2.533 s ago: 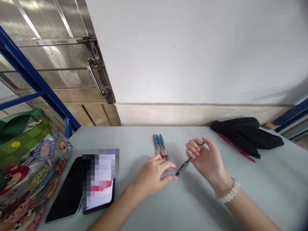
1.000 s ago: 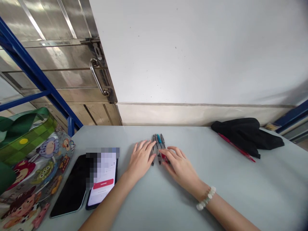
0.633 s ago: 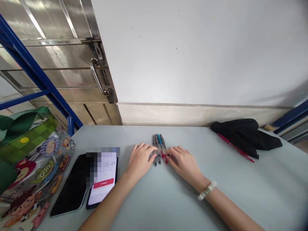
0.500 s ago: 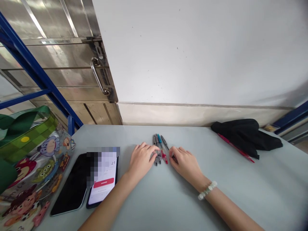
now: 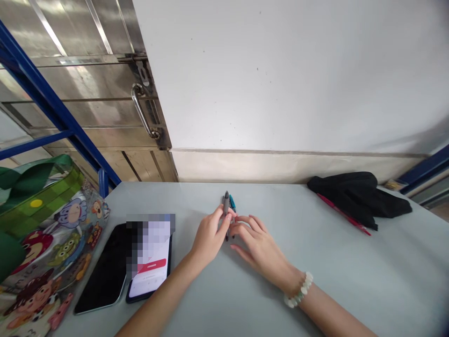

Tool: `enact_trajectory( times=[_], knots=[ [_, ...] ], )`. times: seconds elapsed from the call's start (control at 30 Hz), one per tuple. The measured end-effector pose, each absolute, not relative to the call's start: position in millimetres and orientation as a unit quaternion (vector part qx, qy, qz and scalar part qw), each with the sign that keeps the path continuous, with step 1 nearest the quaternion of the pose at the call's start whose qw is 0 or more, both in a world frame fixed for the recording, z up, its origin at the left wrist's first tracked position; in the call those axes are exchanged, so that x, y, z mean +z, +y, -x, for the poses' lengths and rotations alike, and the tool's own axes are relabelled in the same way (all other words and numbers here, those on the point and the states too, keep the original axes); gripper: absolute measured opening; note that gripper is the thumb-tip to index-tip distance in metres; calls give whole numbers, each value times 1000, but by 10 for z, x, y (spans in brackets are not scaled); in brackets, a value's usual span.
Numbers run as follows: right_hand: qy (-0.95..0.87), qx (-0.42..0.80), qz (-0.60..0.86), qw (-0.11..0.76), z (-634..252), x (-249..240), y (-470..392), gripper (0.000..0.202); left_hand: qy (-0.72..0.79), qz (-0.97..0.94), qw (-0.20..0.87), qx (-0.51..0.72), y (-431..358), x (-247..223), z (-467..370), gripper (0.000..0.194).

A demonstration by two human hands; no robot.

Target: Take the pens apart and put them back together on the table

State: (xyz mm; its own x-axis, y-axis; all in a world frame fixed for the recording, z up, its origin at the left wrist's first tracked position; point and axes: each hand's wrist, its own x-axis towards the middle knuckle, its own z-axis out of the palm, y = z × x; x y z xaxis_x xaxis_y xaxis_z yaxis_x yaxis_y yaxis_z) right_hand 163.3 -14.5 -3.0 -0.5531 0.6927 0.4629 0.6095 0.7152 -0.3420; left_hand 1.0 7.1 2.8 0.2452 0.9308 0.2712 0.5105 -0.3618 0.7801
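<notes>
Near the middle of the grey table (image 5: pixel 315 281), my left hand (image 5: pixel 209 234) pinches a grey pen (image 5: pixel 226 202) between thumb and fingers, its top end raised. Under and behind it lie other pens, among them one with a teal end (image 5: pixel 232 202); my fingers hide most of their length. My right hand (image 5: pixel 254 241) is just to the right, thumb and fingers apart, with fingertips over the lower part of the pens. Whether those fingertips touch a pen is unclear. A pale beaded bracelet sits on the right wrist.
Two phones, one dark (image 5: pixel 101 271) and one with a lit screen (image 5: pixel 150 276), lie at the left beside a cartoon-print bag (image 5: pixel 70 234). A black cloth (image 5: pixel 358 196) with a red-edged item lies back right. Behind stand a white wall and metal door.
The grey pen that lay apart on the right is now in my left hand, over the others. My right hand has moved left to the pens and its fingers have spread.
</notes>
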Motion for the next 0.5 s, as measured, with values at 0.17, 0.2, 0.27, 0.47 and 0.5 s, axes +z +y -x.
enact_trajectory(
  times=[0.17,0.2,0.27,0.47,0.5],
  knots=[
    [-731,317,451,402,-1734,61,-84,13,527,-782,141,301,50,67,21,20],
    [-694,378,447,420,-1749,86,-73,18,514,-806,99,276,36,78,15,19],
    [-626,479,431,439,-1765,128,-57,26,479,-843,41,243,6,92,-5,19],
    [-548,577,432,425,-1781,165,-34,32,476,-854,47,206,-32,84,-57,20],
    [-558,563,439,423,-1787,165,-29,33,483,-851,70,194,-31,80,-60,20]
  ],
)
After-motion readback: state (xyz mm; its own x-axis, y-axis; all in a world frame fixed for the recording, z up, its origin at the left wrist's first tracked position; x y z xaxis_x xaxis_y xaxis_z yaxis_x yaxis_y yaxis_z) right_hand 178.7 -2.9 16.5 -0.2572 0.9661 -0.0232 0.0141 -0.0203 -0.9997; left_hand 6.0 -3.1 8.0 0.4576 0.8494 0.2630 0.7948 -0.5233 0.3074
